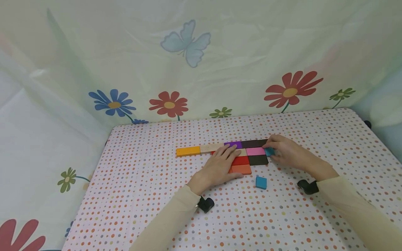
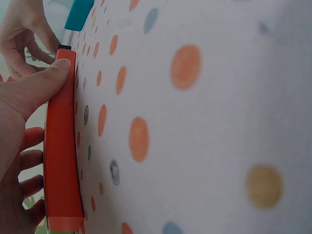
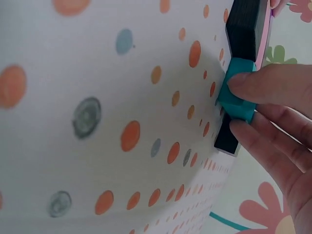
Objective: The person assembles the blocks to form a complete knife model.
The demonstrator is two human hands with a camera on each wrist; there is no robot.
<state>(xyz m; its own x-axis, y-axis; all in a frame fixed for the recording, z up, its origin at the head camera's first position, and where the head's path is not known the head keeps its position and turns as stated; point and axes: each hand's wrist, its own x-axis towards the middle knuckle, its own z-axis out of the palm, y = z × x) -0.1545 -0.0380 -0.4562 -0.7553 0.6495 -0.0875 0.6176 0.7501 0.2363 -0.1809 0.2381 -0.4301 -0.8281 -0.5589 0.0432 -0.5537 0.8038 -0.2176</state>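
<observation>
Flat coloured blocks lie side by side in rows on the dotted cloth. My left hand (image 1: 216,167) rests over them with fingers spread, its thumb along the near edge of the orange block (image 1: 242,169). It partly hides the red block (image 1: 241,160) and a wooden one. My right hand (image 1: 287,153) pinches a small teal block (image 3: 236,102) between thumb and fingers, at the right end of the pink block (image 1: 255,151). Black blocks lie on either side of it, the nearer being this black block (image 1: 258,160). A second teal block (image 1: 261,182) lies apart, nearer me.
The top row runs left from the black pieces through a purple block (image 1: 233,143) and a wooden block (image 1: 208,149) to a yellow-orange block (image 1: 187,151). Behind the table (image 1: 141,202) hangs a flowered curtain (image 1: 232,83).
</observation>
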